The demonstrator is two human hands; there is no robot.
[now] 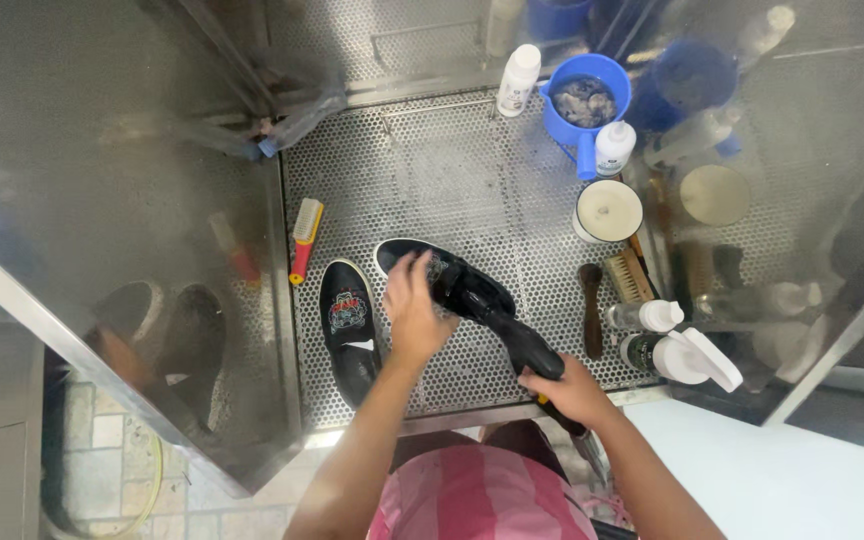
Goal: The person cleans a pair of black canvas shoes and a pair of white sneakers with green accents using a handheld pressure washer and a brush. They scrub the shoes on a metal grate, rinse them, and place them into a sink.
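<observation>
Nearest the lens, a black nozzle tool (pixel 507 325) was gripped by the closed right hand (pixel 567 388). One black shoe (pixel 422 262) on the perforated metal tray (pixel 432 170) was pressed under the spread left hand (pixel 414 312), with another black shoe (pixel 350 330) laid just beside it

On the perforated metal floor (pixel 452 170), a red-and-yellow brush (pixel 304 238) lies at nine o'clock. At one o'clock stand a blue jug (pixel 582 100) and two white bottles (pixel 518 80), with a round tub (pixel 608 210) just below. Brushes (pixel 612 290) and spray bottles (pixel 687 355) crowd three o'clock.
</observation>
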